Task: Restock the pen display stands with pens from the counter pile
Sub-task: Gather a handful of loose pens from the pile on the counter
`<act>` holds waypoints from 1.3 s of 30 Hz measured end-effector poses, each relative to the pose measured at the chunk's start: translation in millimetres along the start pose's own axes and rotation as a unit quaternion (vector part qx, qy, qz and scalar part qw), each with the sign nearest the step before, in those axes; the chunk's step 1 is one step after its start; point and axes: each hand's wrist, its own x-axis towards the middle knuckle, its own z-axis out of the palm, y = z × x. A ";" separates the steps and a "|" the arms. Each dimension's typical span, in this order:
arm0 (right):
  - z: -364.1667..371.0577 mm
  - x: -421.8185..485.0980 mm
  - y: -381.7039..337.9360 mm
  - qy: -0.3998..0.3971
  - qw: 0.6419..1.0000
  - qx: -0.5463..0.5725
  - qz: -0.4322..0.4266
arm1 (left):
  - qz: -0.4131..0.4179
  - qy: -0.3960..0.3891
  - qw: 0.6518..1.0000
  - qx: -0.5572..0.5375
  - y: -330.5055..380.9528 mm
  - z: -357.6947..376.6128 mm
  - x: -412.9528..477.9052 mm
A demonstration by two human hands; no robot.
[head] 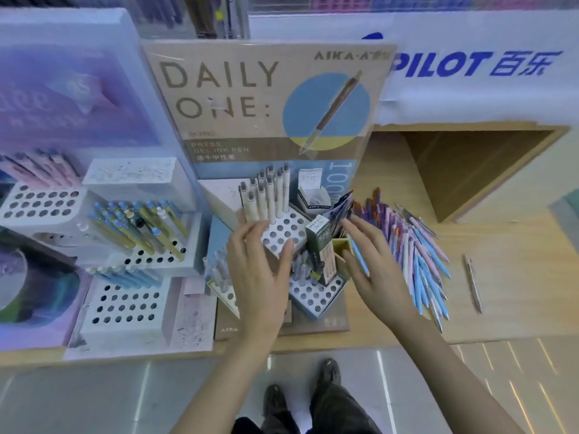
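PILOT banner (470,62) at back; dark shoes (275,399) on grey floor (94,396)

A fanned pile of pens (416,255), blue, pink and purple, lay flat on the counter just right of the brown display stand (250,120). The stand's upper holed block (283,231) held upright cream pens (271,195) at its back.

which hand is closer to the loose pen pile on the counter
Right. The right hand is at the left edge of the pen pile; the left hand is farther left, over the stand's white holed block.
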 end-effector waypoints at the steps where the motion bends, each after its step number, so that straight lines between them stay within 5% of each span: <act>1: -7.5 -6.1 9.2 0.018 1.000 -0.005 0.006 | 0.026 -0.034 0.999 -0.019 6.8 5.2 -9.4; 4: -35.1 -23.9 50.9 0.038 0.997 -0.015 0.061 | 0.058 -0.140 0.986 -0.074 30.6 34.2 -31.8; 10: -83.3 -45.2 166.4 0.001 0.974 -0.060 0.218 | -0.041 -0.242 0.958 -0.149 52.2 134.3 -55.6; 16: -89.8 -74.6 263.8 -0.102 0.850 -0.079 0.511 | -0.227 -0.257 0.939 -0.010 48.3 234.6 -78.8; 19: -83.5 -74.5 283.4 -0.104 0.856 -0.068 0.502 | -0.265 -0.237 0.934 0.044 43.0 258.7 -90.8; 26: -66.0 -62.3 284.5 -0.134 0.894 -0.002 0.428 | -0.211 -0.238 0.935 0.157 55.3 288.4 -93.3; 39: -64.1 -46.6 284.2 -0.076 0.896 0.112 0.424 | -0.264 -0.268 0.891 0.256 76.7 328.4 -85.6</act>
